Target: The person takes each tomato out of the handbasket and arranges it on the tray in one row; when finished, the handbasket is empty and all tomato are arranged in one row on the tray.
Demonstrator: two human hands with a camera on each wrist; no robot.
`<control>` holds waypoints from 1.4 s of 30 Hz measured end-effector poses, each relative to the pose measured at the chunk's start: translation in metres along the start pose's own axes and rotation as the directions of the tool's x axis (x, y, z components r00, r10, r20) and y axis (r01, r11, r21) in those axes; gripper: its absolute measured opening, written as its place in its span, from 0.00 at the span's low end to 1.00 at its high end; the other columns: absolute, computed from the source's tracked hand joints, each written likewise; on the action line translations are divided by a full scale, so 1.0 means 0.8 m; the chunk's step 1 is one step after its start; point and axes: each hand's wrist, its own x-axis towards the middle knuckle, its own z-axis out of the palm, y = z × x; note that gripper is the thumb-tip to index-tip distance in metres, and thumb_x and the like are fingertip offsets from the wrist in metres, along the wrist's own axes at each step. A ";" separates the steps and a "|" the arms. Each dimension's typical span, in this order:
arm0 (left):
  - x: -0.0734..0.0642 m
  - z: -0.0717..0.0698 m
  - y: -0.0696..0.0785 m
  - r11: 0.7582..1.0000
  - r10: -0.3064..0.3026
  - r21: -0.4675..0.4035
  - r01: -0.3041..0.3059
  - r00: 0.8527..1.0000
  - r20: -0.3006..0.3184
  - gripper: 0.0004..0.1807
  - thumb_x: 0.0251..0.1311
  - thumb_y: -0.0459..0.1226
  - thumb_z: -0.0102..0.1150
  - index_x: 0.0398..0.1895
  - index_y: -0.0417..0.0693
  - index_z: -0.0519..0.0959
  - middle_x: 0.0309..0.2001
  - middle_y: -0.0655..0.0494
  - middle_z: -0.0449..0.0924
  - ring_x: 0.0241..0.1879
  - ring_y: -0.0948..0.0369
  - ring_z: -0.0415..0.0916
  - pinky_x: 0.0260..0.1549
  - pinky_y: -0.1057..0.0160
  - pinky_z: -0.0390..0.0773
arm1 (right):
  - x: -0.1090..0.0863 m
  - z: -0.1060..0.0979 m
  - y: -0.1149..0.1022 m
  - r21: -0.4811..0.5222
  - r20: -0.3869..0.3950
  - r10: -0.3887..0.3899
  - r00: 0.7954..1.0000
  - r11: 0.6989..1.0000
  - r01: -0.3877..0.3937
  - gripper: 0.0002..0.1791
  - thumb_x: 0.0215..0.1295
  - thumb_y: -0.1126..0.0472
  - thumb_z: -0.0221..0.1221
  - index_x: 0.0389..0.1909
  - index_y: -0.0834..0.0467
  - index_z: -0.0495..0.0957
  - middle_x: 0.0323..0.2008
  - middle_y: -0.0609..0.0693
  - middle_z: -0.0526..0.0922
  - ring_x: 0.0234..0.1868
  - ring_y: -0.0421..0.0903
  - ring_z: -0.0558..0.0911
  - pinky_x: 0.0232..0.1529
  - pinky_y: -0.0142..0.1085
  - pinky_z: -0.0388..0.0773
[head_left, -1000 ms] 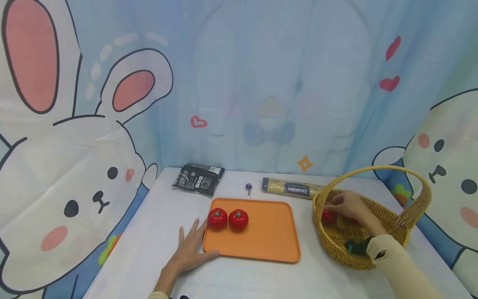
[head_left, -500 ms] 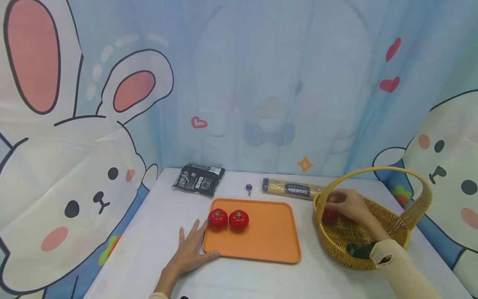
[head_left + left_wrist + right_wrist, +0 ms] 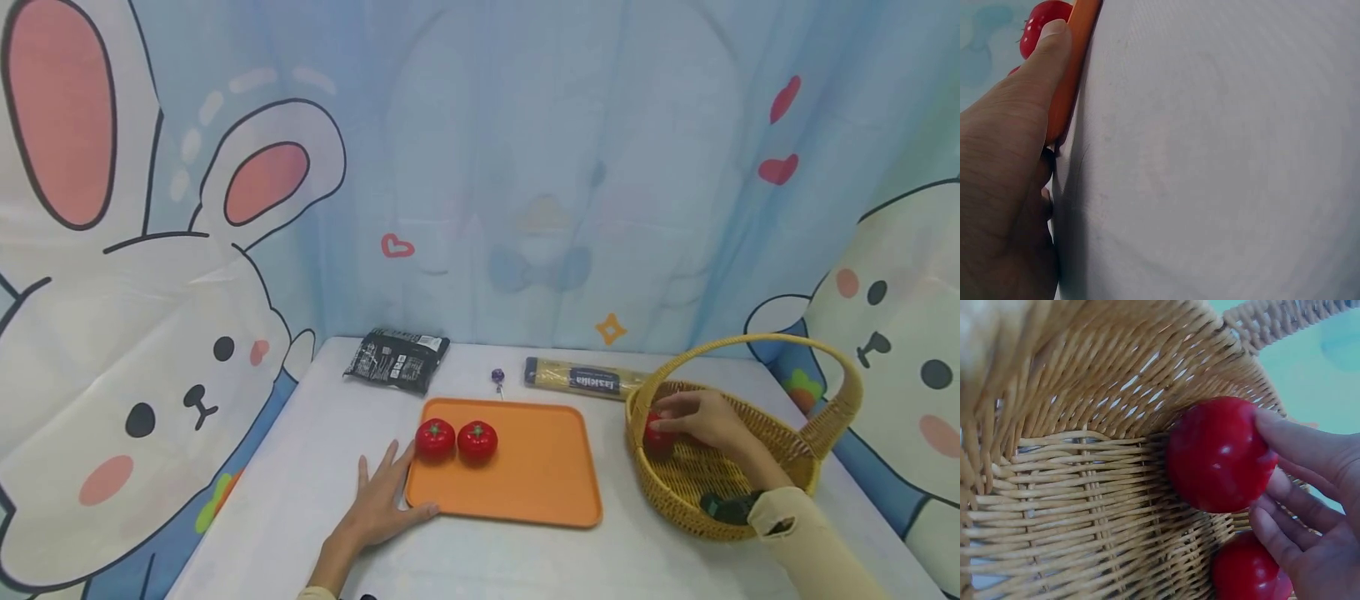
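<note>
Inside the wicker basket [image 3: 678, 500], my right hand [image 3: 705, 419] grips a shiny red tomato [image 3: 1219, 456] between thumb and fingers. A second tomato [image 3: 1252, 570] lies in the basket close beneath that hand; the head view hides it. My left hand [image 3: 384, 500] rests at the near left corner of an orange tray [image 3: 536, 467], fingers spread, with the thumb [image 3: 1054, 53] on the rim. Two red tomatoes with green stems, one left [image 3: 435, 439] and one right [image 3: 477, 442], sit side by side on the tray's left part.
Behind the tray lie a black packet [image 3: 397, 358], a small purple lollipop [image 3: 498, 377] and a long yellow pasta pack [image 3: 585, 377]. The basket's tall handle [image 3: 757, 337] arches over my right hand. A printed curtain [image 3: 540, 167] hangs behind the white table [image 3: 487, 558].
My right hand has shifted slightly within the basket, and more of the tomato it holds shows now than half a second ago. The left hand and the tray stay in place.
</note>
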 end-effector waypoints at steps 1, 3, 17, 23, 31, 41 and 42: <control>0.000 -0.001 0.000 1.000 0.004 -0.004 -0.004 1.000 -0.004 0.62 0.56 0.66 0.74 0.87 0.47 0.58 0.84 0.43 0.60 0.86 0.41 0.43 0.79 0.28 0.22 | 0.000 0.000 -0.002 -0.009 0.020 -0.005 1.000 1.000 0.005 0.32 0.63 0.54 0.79 0.58 0.72 0.83 0.48 0.66 0.89 0.50 0.60 0.87 0.46 0.49 0.89; -0.001 -0.002 0.000 1.000 0.006 -0.005 -0.006 1.000 -0.008 0.62 0.56 0.65 0.74 0.87 0.47 0.58 0.84 0.42 0.60 0.86 0.40 0.44 0.79 0.27 0.22 | 0.001 0.000 -0.006 -0.045 0.072 -0.031 0.997 0.998 0.035 0.35 0.59 0.55 0.81 0.60 0.74 0.81 0.51 0.69 0.88 0.52 0.63 0.86 0.50 0.53 0.89; -0.002 -0.001 0.003 1.000 -0.007 -0.001 0.007 1.000 0.000 0.62 0.56 0.66 0.74 0.87 0.48 0.57 0.84 0.43 0.59 0.87 0.42 0.43 0.79 0.28 0.22 | 0.006 0.002 -0.009 -0.186 0.114 -0.057 0.992 0.979 0.078 0.44 0.49 0.48 0.85 0.57 0.76 0.82 0.49 0.69 0.86 0.49 0.62 0.85 0.49 0.56 0.89; -0.002 -0.002 0.003 1.000 0.002 -0.008 -0.002 1.000 -0.005 0.62 0.57 0.66 0.74 0.87 0.48 0.57 0.85 0.43 0.58 0.87 0.42 0.42 0.79 0.29 0.20 | 0.005 0.008 0.001 -0.162 0.093 -0.067 0.993 0.983 0.082 0.43 0.54 0.49 0.83 0.60 0.76 0.80 0.51 0.70 0.86 0.52 0.64 0.85 0.51 0.56 0.89; -0.003 -0.002 0.002 1.000 0.012 -0.009 -0.013 1.000 -0.016 0.62 0.57 0.65 0.74 0.87 0.47 0.58 0.84 0.43 0.60 0.86 0.40 0.44 0.79 0.27 0.22 | -0.001 0.008 0.007 -0.060 0.052 -0.070 0.996 0.996 0.073 0.40 0.53 0.59 0.83 0.62 0.75 0.79 0.54 0.73 0.85 0.52 0.65 0.86 0.48 0.53 0.90; 0.000 0.001 0.001 1.000 -0.029 -0.005 0.029 1.000 0.002 0.62 0.56 0.67 0.74 0.87 0.50 0.57 0.84 0.44 0.59 0.87 0.42 0.43 0.79 0.29 0.21 | -0.027 -0.004 0.001 0.063 0.008 -0.091 0.996 0.994 0.090 0.44 0.57 0.60 0.82 0.69 0.74 0.74 0.61 0.75 0.81 0.57 0.67 0.85 0.47 0.45 0.90; 0.000 0.002 0.000 1.000 -0.027 -0.004 0.027 1.000 0.001 0.62 0.56 0.67 0.74 0.87 0.50 0.57 0.84 0.44 0.59 0.87 0.42 0.43 0.79 0.28 0.21 | -0.030 -0.006 -0.001 0.060 0.003 -0.095 0.995 0.994 0.095 0.44 0.57 0.59 0.82 0.70 0.74 0.74 0.61 0.74 0.81 0.58 0.67 0.85 0.47 0.43 0.90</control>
